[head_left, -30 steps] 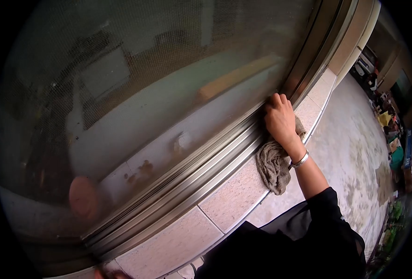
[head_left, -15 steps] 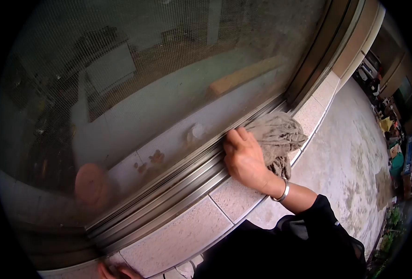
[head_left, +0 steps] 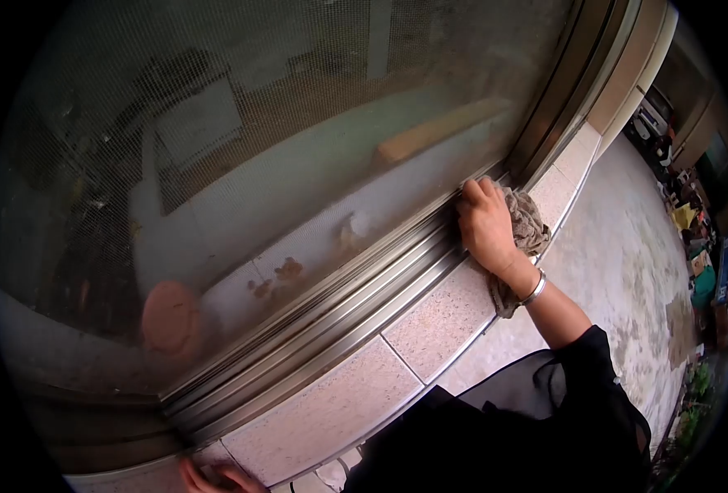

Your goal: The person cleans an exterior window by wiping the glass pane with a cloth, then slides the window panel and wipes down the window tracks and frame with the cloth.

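My right hand [head_left: 489, 228], with a silver bangle on the wrist, is closed on a crumpled grey-brown rag [head_left: 526, 223]. It presses the rag onto the metal window track [head_left: 339, 300], close to the right-hand corner of the frame. Part of the rag hangs below the wrist over the edge of the pink tiled sill [head_left: 331, 411]. At the bottom left, my left hand [head_left: 220, 478] rests against the sill near the frame's lower corner. Its visible fingers are apart with nothing seen in them; the rest of it is cut off by the picture edge.
A mesh-screened window pane [head_left: 314, 164] rises above the track, with blurred objects behind it. A brown metal frame [head_left: 577, 90] bounds it on the right. Below lies a concrete floor [head_left: 619, 263]; assorted items [head_left: 701, 246] and green plants [head_left: 691, 403] line its far right side.
My right hand has slid up and to the right along the track with the rag, reaching nearer the frame corner. The rag is more bunched under it. My left hand has barely moved.
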Action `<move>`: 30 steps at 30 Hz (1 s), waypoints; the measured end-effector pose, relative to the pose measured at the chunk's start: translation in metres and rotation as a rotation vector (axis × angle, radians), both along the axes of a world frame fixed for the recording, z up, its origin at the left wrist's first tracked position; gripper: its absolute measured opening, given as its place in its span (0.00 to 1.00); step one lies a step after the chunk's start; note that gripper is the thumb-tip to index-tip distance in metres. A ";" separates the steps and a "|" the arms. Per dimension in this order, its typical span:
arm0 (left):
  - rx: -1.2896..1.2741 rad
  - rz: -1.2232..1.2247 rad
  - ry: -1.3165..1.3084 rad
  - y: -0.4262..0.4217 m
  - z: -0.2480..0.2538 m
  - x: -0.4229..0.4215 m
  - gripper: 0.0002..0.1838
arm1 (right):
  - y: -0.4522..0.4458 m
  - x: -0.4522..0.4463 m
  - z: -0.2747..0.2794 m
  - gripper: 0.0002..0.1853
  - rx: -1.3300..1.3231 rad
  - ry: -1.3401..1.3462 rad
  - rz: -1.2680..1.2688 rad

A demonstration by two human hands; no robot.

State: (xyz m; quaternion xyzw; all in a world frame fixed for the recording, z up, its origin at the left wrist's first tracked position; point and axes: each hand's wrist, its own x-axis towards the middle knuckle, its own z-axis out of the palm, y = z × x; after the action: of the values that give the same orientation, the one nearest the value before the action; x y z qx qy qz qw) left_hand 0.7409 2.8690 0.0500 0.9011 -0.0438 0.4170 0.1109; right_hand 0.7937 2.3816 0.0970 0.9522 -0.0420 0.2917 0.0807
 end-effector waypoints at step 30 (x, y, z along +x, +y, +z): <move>-0.198 0.028 0.163 0.010 -0.008 -0.010 0.23 | 0.130 0.000 -0.012 0.13 0.111 0.013 0.302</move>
State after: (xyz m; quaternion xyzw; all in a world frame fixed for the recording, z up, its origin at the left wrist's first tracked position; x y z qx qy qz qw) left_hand 0.7312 2.8786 0.0418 0.9172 0.0194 0.3461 0.1967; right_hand 0.7935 2.5121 0.0849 0.9525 0.0862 0.2916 -0.0165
